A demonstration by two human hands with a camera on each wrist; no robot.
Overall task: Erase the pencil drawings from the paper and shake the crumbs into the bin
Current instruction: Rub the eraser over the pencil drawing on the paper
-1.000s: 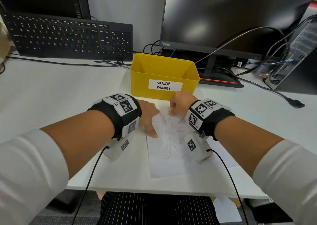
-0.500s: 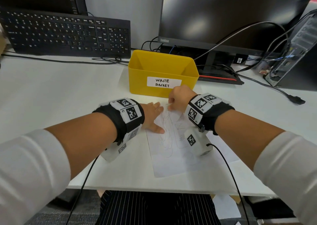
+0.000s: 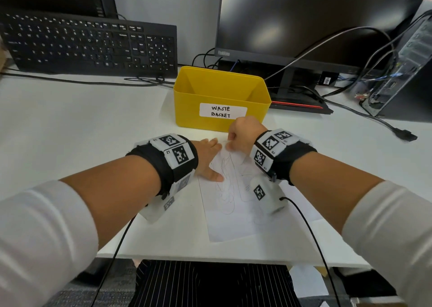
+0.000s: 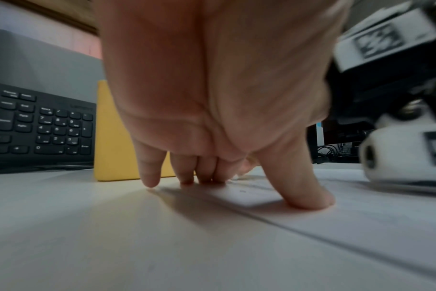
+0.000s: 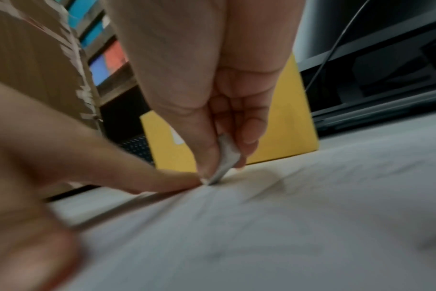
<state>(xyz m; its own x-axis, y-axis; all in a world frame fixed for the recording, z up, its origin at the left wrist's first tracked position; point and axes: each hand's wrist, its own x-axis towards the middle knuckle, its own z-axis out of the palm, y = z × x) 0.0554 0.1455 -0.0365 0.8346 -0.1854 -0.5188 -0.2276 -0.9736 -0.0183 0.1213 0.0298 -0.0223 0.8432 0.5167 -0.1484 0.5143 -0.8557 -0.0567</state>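
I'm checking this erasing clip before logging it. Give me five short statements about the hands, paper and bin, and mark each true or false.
1. The right hand pinches a small eraser against the paper. True.
2. The left hand is lifting the paper off the desk. False: its fingers and thumb press down on the sheet, which lies flat on the desk.
3. The yellow bin labelled WASTE BASKET stands just beyond the paper. True.
4. All pencil lines are gone from the paper. False: drawn lines still show on the sheet.
5. The paper is held over the bin. False: it lies on the desk, in front of the bin.
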